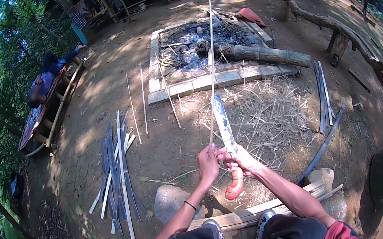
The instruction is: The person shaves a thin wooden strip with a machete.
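Note:
My left hand [208,163] is closed round the near end of a long thin bamboo strip [213,61], which points away from me over the fire pit. My right hand [239,160] grips a machete [223,122] just above its curved reddish-orange handle end [235,188]. The blade is whitish with dark patches and stands nearly parallel to the strip, its tip pointing away. Both hands are close together in front of my knees, and the strip passes close along the blade's left side. Whether blade and strip touch, I cannot tell.
Beyond the pale shavings [271,117] lies a brick-edged fire pit [191,87] with ash and a thick bamboo log [266,55]. Split bamboo strips [122,175] are heaped at left; more slats [261,212] lie by my feet. A person [47,79] reclines on a bench at far left.

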A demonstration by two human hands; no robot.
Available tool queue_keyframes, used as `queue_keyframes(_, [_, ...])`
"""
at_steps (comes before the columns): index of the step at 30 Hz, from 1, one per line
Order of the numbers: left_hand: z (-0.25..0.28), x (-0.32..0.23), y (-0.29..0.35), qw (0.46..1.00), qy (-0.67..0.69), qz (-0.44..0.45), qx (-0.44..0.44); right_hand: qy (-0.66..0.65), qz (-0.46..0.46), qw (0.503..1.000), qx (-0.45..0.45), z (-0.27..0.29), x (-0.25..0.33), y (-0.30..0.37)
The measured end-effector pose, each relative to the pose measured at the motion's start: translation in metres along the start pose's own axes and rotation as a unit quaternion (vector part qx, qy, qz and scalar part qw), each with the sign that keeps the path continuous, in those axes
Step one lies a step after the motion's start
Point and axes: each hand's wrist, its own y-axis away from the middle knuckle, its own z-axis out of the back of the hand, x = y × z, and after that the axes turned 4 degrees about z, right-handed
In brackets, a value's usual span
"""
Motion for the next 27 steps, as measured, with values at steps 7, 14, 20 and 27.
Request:
queue_keyframes(7, [0.011, -0.009, -0.010, 0.996, 0.076, 0.045, 0.004, 0.026, 0.040, 0.998, -0.040, -0.012, -0.001, 0.002])
queue_keyframes(14, [0.060, 0.011, -0.067, 0.988, 0.104, 0.063, -0.091, -0.004, 0.122, 0.990, -0.067, -0.006, -0.022, 0.024])
queue_keyframes(20, [0.137, 0.027, -0.089, 0.981, 0.112, 0.066, -0.145, 0.029, 0.127, 0.985, -0.112, 0.005, -0.018, 0.042])
queue_keyframes(27, [0.104, 0.013, -0.054, 0.980, 0.173, 0.098, 0.005, 0.291, 0.089, 0.897, -0.321, 0.104, -0.026, 0.039])
